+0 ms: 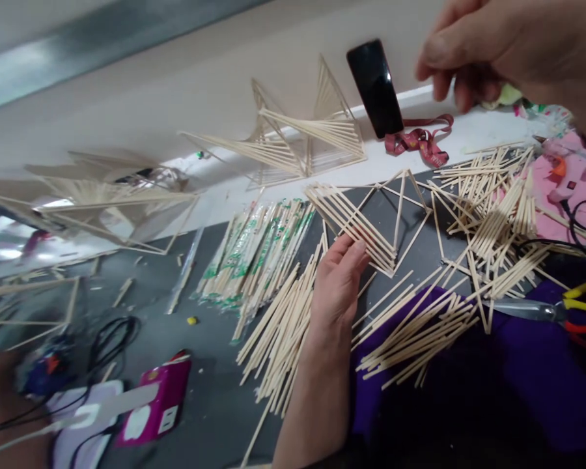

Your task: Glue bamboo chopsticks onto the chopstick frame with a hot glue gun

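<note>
My left hand (pixel 339 283) rests on the grey surface and grips the edge of a triangular frame of wooden sticks (pixel 371 218) with a fan of sticks glued across it. My right hand (pixel 498 45) hovers at the top right, fingers curled and pinched together, with nothing visible in them. It is nearest a black phone (pixel 375 88) that leans against the wall just left of it. Loose wooden sticks (pixel 283 326) lie in heaps on both sides of my left hand.
A finished stick sculpture (pixel 303 137) stands by the wall, another (pixel 102 202) at the left. Wrapped chopsticks (pixel 254 254), a red lanyard (pixel 420 140), yellow-handled pliers (pixel 566 306), purple cloth (pixel 517 378), a magenta power strip (pixel 156 404) and black cables (pixel 112 339) lie around.
</note>
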Tool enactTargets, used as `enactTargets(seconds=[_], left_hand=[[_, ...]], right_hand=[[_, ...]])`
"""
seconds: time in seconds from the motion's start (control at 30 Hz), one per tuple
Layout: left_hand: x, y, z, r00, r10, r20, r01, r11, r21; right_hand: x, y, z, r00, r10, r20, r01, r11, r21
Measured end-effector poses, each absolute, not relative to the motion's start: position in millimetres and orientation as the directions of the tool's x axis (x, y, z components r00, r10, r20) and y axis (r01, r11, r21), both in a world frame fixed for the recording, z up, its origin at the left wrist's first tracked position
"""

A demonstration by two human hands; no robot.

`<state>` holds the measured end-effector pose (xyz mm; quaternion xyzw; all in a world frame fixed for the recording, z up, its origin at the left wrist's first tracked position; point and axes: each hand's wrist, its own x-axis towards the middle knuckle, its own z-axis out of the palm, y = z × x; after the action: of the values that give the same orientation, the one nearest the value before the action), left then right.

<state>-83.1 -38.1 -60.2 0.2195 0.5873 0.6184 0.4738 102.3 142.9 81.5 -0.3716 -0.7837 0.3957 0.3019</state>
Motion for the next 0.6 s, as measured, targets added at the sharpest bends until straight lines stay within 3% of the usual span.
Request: enactTargets(seconds=[0.2,0.43,0.5,0.6], left_hand=[[-87,-55,-59,-0.494,0.816,-0.301,-0.319,0.152,0.935],[-86,-64,-43,-0.662,0.720,-0.209,-0.195,0.105,0.975],[-83,-63,-38,-0.676,0.718,-0.167,-0.158,0.081,0.984],[-77,-60,-31,-0.688,0.718,-0.104,-0.113,0.035,0.993]], right_hand=[[167,131,78,-0.433,0.855,0.285,0.341,0.449,-0.826],[254,109,43,-0.263,0.964,0.024,0.486,0.154,-0.860],[281,109,27,-0.193,0.981,-0.015,0.589,0.104,-0.802],[309,107,9,-0.077,0.996,-0.049,0.855,0.041,-0.516]])
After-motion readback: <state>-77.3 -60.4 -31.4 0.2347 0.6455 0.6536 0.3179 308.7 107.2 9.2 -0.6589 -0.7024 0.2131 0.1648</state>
